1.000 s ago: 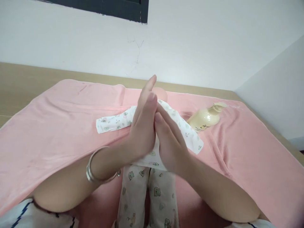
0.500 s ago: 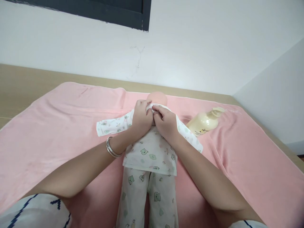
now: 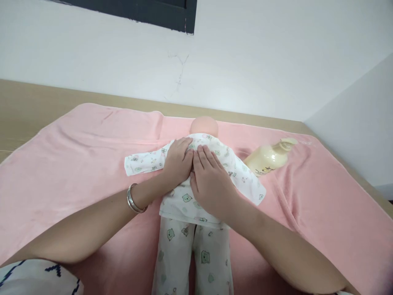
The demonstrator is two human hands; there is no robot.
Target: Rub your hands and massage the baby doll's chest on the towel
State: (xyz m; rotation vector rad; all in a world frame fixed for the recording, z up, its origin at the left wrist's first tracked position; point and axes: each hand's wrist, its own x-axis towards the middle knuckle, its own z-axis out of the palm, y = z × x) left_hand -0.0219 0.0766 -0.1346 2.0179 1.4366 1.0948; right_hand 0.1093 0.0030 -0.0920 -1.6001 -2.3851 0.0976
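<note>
A baby doll (image 3: 204, 125) lies on a pink blanket, its bald head at the far end. It wears a white pyjama top (image 3: 242, 176) with small green bear prints and matching pyjama trousers (image 3: 175, 256). Both sleeves are spread out to the sides. My left hand (image 3: 179, 162) rests on the left part of the top's chest, fingers extended towards the collar. Beside it, my right hand (image 3: 213, 180) lies flat on the middle of the top with fingers stretched out. The two hands meet at the thumb side and hide the cloth beneath them.
A cream pump bottle (image 3: 268, 159) lies tilted on the pink blanket (image 3: 92, 151), close to the doll's right-hand sleeve. The blanket covers a wooden surface (image 3: 24, 98) that ends at a white wall (image 3: 245, 61). A dark frame (image 3: 153, 12) is set into the wall.
Both hands have moved down from the collar onto the chest. My right hand's bent fingers have straightened and flattened on the cloth, and the collar area now shows.
</note>
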